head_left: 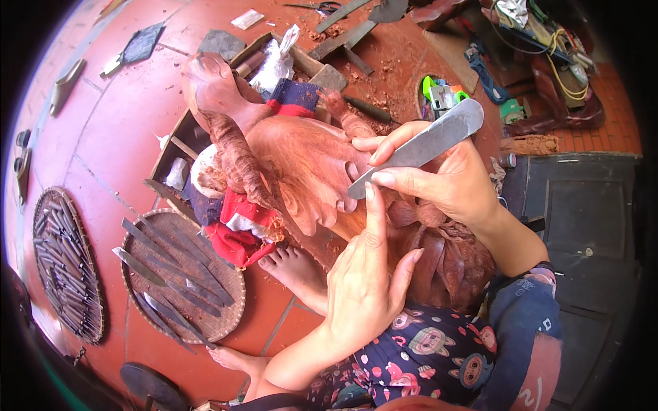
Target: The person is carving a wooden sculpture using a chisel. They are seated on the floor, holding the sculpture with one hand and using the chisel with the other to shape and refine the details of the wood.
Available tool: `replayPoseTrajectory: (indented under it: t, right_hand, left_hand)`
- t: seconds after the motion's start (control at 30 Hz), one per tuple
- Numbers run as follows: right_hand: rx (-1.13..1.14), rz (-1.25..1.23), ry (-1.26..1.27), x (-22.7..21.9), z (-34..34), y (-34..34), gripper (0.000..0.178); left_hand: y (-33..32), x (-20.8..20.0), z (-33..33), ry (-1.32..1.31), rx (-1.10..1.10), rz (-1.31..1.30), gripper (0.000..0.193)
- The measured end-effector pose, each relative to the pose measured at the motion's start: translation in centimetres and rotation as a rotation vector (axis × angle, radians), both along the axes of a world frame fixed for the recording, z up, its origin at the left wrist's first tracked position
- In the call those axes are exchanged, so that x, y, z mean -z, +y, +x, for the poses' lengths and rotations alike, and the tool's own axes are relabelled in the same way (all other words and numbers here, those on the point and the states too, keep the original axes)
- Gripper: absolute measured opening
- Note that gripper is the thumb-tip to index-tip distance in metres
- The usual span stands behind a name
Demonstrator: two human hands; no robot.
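My right hand (456,185) pinches a flat grey metal scraper (432,140) with a rounded upper end, its lower tip against a reddish-brown wood carving (291,147). My left hand (356,288) has its index finger stretched up to the scraper's tip, thumb held apart, gripping nothing. The carving has smooth flowing folds, a twisted ridge on its left and a darker, rougher mass below my right hand. Red and dark blue cloth (236,229) lies beneath its left side. The blade's tip hides a little of the wood surface.
A round woven tray (236,308) holds several flat metal blades at left; farther left, another basket (99,322) is full of slim tools. A wooden box (181,127) stands behind the carving. Wood shavings litter the tiled floor. My bare feet (295,270) are near the tray.
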State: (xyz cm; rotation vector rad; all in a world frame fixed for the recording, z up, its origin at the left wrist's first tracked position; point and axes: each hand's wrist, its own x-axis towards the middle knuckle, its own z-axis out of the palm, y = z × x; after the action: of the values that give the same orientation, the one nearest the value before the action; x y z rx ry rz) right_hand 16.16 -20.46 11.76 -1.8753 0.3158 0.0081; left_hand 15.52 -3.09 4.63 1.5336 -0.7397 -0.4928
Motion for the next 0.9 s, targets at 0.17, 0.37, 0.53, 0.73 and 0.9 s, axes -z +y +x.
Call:
replayPoseTrajectory:
  t: [0.17,0.37,0.53,0.73,0.9]
  right_hand:
    - [0.0,-0.081,0.022,0.3,0.3,0.6,0.013]
    - [-0.031,-0.163,0.072,0.0,0.8,1.2,0.011]
    - [-0.053,-0.25,0.075,-0.9,1.6,1.3,0.011]
    - [-0.069,-0.259,0.025,-0.8,2.1,1.4,0.008]
    - [0.008,-0.259,-0.01,-0.4,2.0,1.6,0.006]
  left_hand:
    - [-0.4,0.4,-0.3,0.113,-0.002,-0.016,0.097]
    - [0.1,0.4,-0.1,0.171,-0.001,-0.017,0.097]
    - [0.0,0.4,0.1,0.14,-0.001,-0.032,0.101]
    - [-0.3,0.3,0.3,0.143,0.023,-0.143,0.101]
    - [-0.3,0.1,0.7,0.132,-0.003,-0.055,0.103]
